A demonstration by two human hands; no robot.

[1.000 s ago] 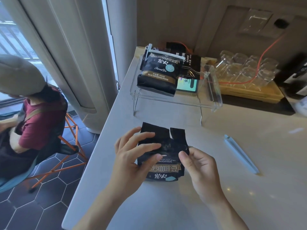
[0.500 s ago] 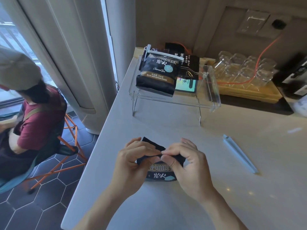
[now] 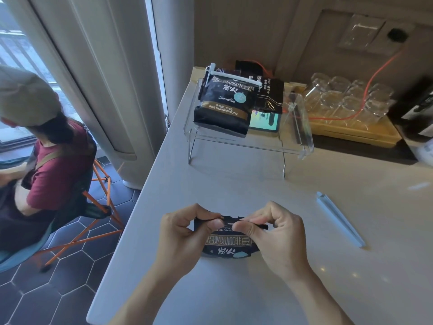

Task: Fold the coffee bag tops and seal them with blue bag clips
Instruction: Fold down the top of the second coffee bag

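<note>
A black coffee bag lies on the pale counter in front of me, its top folded down toward me. My left hand pinches the left end of the fold and my right hand pinches the right end, thumbs nearly touching. A pale blue bag clip lies loose on the counter to the right, apart from both hands. A second black coffee bag, with a clip across its top, rests on a clear acrylic stand at the back.
More dark packets sit on the stand beside the clipped bag. Upturned glasses fill a yellow tray at back right, with an orange cable over them. The counter's left edge drops to a tiled floor, where a person sits on an orange-legged chair.
The bag's top stood flat and open a second ago; both hands have since folded it down toward me and now pinch the fold. The loose clip has not moved.
</note>
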